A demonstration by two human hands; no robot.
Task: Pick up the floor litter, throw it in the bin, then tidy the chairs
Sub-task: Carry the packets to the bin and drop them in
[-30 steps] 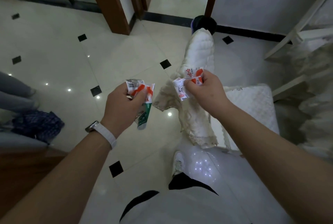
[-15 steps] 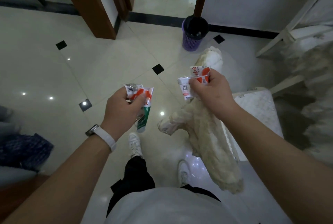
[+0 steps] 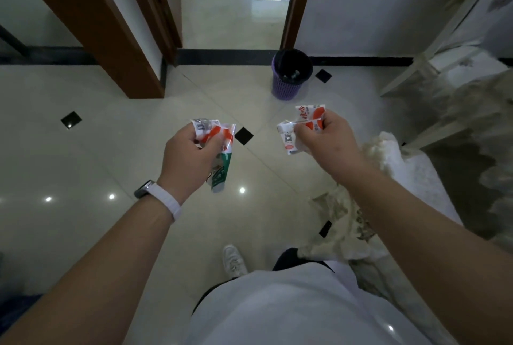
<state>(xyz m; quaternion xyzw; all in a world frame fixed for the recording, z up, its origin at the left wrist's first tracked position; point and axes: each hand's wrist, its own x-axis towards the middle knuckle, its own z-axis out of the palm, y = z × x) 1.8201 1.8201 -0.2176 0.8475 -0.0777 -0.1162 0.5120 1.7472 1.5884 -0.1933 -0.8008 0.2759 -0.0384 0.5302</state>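
My left hand point(image 3: 188, 158) grips a bunch of crumpled wrappers point(image 3: 219, 147), white and orange with a green one hanging below. My right hand point(image 3: 327, 142) grips more white and orange wrappers point(image 3: 302, 125). Both hands are held out at chest height over the tiled floor. A purple mesh bin point(image 3: 290, 75) with a black liner stands ahead by the wall, beside the doorway. It is apart from both hands, a little nearer the right one. A chair point(image 3: 410, 167) with a white lace cover is below my right forearm.
A brown door frame point(image 3: 91, 22) stands at the left, and an open doorway point(image 3: 236, 6) lies straight ahead. A white chair or table frame point(image 3: 433, 61) draped in lace fills the right side. My white shoe point(image 3: 233, 260) is on the glossy tile floor point(image 3: 83, 156).
The view has advanced toward the bin, which now sits closer and fully in sight. The lace-covered chair has slid from between my hands to under my right arm. Both hands keep their wrappers.
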